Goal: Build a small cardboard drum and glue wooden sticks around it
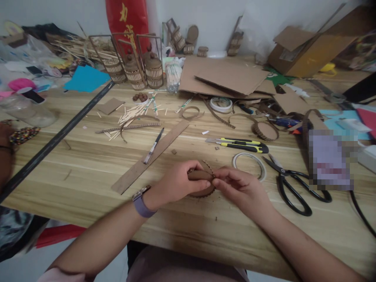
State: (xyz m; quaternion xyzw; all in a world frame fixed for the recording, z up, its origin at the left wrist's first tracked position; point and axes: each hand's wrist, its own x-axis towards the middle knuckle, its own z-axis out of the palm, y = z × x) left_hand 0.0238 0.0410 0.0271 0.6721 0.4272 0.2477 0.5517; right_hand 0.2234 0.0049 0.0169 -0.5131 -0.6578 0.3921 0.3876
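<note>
My left hand point(179, 178) is closed on a round cardboard piece point(200, 175), with the thumb along its near side and the fingers behind. Under it shows a curved rim with a ridged edge point(202, 193); whether it is the same piece I cannot tell. A thin corrugated cardboard strip point(208, 166) rises from the far right of the disc. At that edge my right hand point(243, 190) pinches the strip between thumb and fingers. Right of my hands lie a roll of white tape point(234, 160), a yellow and black utility knife point(243, 145) and black-handled scissors point(283, 184).
A flat cardboard strip point(132, 178) bearing a pen point(154, 145) lies left of my hands. Behind are matchsticks point(132, 114), small stick lanterns point(153, 72), cardboard sheets point(217, 72) and a ridged cardboard round point(266, 131). Another person's arm point(5, 152) is at the far left.
</note>
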